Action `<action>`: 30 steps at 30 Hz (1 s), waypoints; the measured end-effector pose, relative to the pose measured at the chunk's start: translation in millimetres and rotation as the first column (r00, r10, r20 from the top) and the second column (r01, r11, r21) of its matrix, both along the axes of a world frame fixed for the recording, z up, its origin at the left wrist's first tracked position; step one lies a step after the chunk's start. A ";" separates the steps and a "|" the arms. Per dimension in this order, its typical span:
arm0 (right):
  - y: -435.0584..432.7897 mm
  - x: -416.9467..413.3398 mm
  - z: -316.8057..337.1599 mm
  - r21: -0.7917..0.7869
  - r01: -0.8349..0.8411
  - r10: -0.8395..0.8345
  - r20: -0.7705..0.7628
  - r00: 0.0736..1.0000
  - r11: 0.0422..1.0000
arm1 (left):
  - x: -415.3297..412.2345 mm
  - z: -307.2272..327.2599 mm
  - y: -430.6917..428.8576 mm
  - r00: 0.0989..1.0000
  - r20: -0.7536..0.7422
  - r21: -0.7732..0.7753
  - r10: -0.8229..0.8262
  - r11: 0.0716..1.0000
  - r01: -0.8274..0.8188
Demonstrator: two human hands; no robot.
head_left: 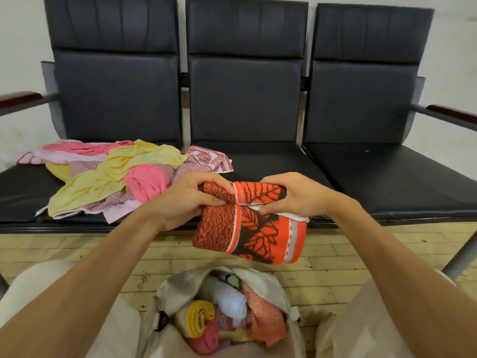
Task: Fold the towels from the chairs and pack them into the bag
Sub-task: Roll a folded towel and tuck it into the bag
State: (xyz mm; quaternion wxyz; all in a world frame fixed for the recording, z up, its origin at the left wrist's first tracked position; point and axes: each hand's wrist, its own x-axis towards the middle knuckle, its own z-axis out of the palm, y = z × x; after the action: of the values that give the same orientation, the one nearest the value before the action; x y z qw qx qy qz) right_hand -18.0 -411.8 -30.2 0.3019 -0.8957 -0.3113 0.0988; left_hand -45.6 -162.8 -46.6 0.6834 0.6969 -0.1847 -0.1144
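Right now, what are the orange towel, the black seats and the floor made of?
The orange towel looks like terry cloth, probably cotton: matte and nubbly. The black seats look like leather or vinyl: smooth, creased, with a dull shine. The floor seems to be worn wood: pale boards with seams.

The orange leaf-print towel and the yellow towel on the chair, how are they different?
The orange towel is folded compactly; the yellow towel lies crumpled. The left hand and right hand grip the orange towel; the yellow towel rests untouched on the chair pile. The orange towel bears dark leaves; the yellow towel is plain. Neither is in the bag yet.
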 end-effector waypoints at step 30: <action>25.8 -21.3 -20.1 -0.172 -0.067 0.042 -0.144 0.989 0.983 | 5.9 -22.9 -7.9 0.956 -0.167 0.650 -0.239 0.702 0.290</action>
State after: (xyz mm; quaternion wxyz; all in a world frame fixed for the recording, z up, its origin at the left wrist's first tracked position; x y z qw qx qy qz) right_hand -39.3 -386.0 -50.3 0.2398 -0.9009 -0.3038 0.1966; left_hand -39.7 -170.8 -69.5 0.3705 0.8568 -0.2054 -0.2940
